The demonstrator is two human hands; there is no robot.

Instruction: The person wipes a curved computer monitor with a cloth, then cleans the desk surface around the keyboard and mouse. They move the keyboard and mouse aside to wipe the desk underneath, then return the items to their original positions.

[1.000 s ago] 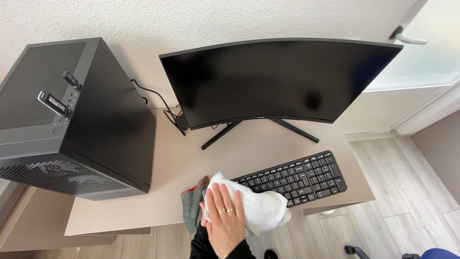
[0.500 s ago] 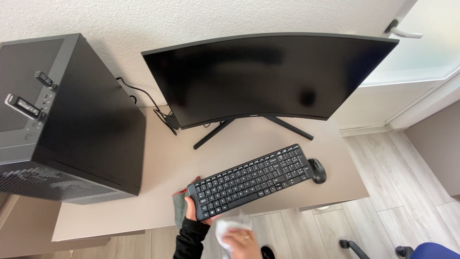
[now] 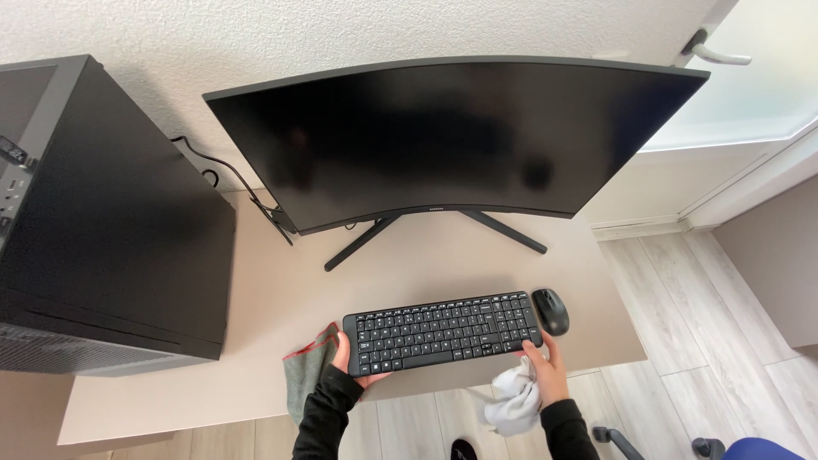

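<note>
Black keyboard [image 3: 443,331] flat at desk front edge; white cloth [image 3: 514,400] crumpled below.

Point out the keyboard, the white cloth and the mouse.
keyboard [image 3: 443,332], head view, middle key rows.
white cloth [image 3: 514,405], head view, bunched middle.
mouse [image 3: 551,310], head view, top shell.

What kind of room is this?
Probably a home computer corner: a curved monitor, a black computer tower and a keyboard sit on a beige desk against a white wall.
</note>
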